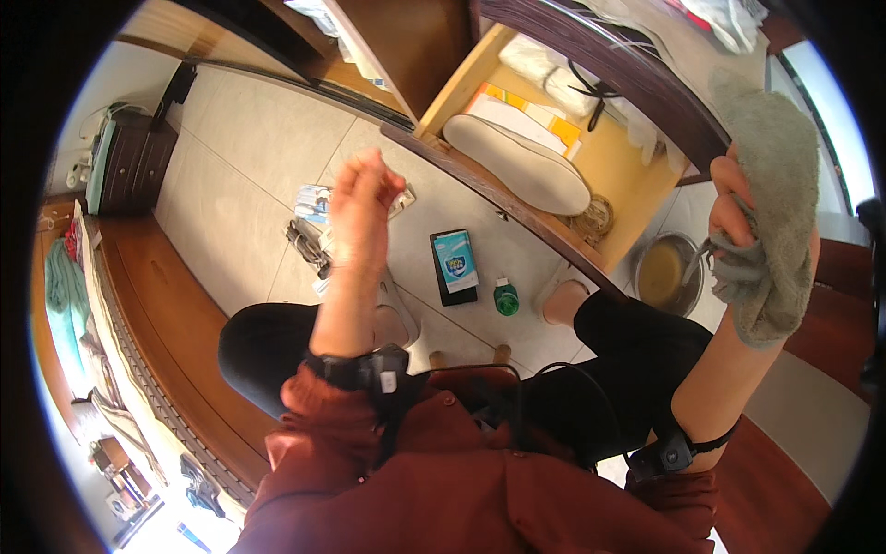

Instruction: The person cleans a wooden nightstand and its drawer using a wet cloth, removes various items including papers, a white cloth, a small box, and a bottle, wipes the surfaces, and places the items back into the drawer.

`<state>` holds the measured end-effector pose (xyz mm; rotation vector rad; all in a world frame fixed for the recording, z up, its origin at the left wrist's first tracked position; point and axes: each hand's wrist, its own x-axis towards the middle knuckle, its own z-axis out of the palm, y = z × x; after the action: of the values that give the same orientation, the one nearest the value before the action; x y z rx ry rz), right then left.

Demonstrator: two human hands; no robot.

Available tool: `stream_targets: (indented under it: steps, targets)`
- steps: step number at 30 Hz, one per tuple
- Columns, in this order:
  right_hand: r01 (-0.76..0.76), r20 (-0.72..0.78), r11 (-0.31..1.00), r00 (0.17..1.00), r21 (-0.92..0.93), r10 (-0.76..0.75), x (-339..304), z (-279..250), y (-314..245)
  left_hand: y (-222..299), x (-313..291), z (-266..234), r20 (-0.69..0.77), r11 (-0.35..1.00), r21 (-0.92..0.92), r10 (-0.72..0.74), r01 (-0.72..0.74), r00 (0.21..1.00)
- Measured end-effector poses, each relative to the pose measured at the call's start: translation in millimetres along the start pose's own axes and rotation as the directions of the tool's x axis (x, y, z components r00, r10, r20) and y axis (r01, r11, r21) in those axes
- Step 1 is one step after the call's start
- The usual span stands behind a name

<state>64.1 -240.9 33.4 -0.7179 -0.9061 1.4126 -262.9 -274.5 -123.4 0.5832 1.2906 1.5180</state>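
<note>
My right hand [734, 203] is raised at the right, its fingers wrapped into a grey-green cloth [775, 157] that drapes over the hand and wrist. Out in front, above the floor, my left hand [362, 194] hovers with fingers loosely bent and nothing visible in them. An open wooden drawer [646, 208] lies between the two hands. Inside it are a pale shoe-shaped piece [517, 164], an orange and white packet [526, 120], white plastic bags [554, 74] and a coil of twine [593, 218].
On the tiled floor are a dark flat case with a blue packet [455, 258], a green bottle [506, 297], and cables [309, 245] beside small packages [314, 201]. A metal basin [666, 275] of yellowish liquid stands below the drawer. A wooden bed edge [166, 323] runs along the left.
</note>
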Motion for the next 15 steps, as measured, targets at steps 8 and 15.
stream_targets:
  steps: [8,15]
  targets:
    - [-0.184,0.0,0.982,0.983,-0.038,0.184,13,42,24,-246,-42,-87,-0.532,0.358,0.658,-0.401,0.662,0.746]
    - [-0.279,-0.494,0.794,0.869,-0.54,-0.03,7,29,28,-253,-31,-43,-0.661,0.163,0.591,-0.463,0.79,0.591]
